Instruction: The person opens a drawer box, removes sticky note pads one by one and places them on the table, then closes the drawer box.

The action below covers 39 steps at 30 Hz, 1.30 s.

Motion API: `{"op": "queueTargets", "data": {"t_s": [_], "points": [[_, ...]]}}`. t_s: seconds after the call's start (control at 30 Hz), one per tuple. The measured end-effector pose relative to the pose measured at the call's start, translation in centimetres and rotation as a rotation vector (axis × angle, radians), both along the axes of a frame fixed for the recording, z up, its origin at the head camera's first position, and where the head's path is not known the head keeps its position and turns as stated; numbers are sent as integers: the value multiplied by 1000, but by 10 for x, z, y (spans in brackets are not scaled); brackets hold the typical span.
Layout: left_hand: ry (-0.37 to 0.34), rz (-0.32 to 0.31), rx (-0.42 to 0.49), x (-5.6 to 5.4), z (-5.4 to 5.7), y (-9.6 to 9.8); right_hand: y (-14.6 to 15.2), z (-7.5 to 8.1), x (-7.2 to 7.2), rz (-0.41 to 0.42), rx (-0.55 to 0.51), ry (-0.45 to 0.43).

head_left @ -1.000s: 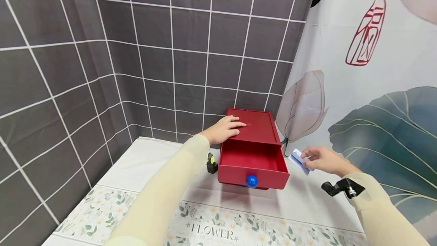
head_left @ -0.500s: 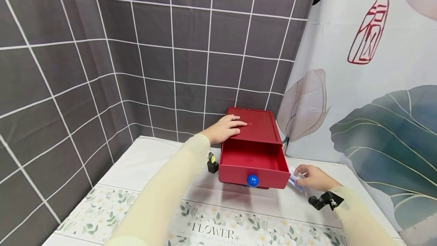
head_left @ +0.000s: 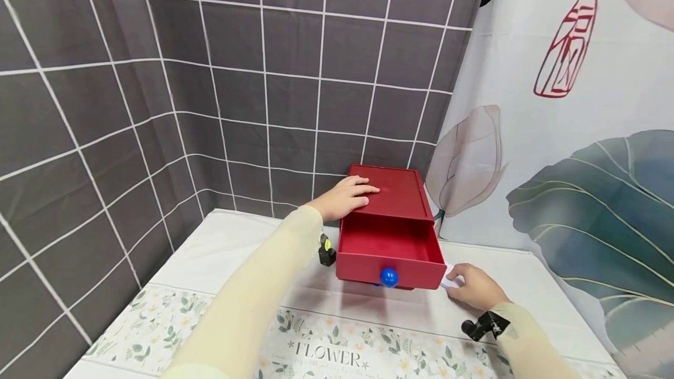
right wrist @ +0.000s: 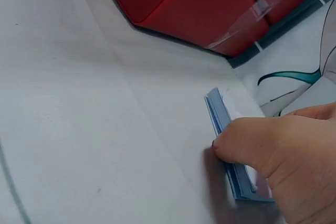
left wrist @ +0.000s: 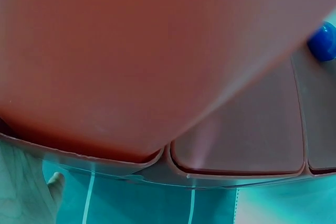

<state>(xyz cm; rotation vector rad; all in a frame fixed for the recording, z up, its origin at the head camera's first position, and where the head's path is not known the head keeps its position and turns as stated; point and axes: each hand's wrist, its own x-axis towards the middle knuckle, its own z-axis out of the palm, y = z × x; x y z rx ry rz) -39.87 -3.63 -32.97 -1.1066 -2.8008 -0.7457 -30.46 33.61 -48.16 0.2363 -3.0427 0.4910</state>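
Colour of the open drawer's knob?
The knob is solid blue; it shows best in the head view.

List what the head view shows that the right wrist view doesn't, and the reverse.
Only the head view: the left hand resting on top of the red drawer cabinet, the round blue knob and the FLOWER lettering.

Only the right wrist view: a strip of clear tape on the cabinet, and the stacked blue edges of the folded blue-and-white paper.

Both: the right hand pinching that paper, part of the cabinet, and the white tablecloth.
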Motion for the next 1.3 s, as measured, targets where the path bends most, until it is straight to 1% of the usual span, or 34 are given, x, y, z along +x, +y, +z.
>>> {"op": "queueTargets", "data": {"t_s": [0.2,0.33,0.47,0.63,0.77,0.87,0.93,1.0,1.13,1.23,1.3], "points": [[-15,6,21,2,-1,-2,-3,-10,6,7,30,69],[-7,1,21,3,0,-1,-7,-16,8,-29,44,96],[6,1,20,2,1,0,-11,-16,4,-77,40,92],[-9,2,22,2,2,2,-13,-20,-2,-114,24,82],[-14,-5,30,2,2,3,-13,-30,-3,-141,-1,121],[1,-8,32,0,1,2,-17,-38,-2,-159,15,153],[8,-10,35,-1,0,1,-21,-40,0,-166,36,145],[8,-13,40,-1,0,0,-25,-39,2,-170,59,115],[4,-8,44,-1,0,-1,-28,-34,2,-176,43,57],[-2,-3,46,0,-1,-2,-27,-37,0,-199,5,72],[-7,-6,50,1,-2,-1,-26,-41,0,-228,-36,95]]}}
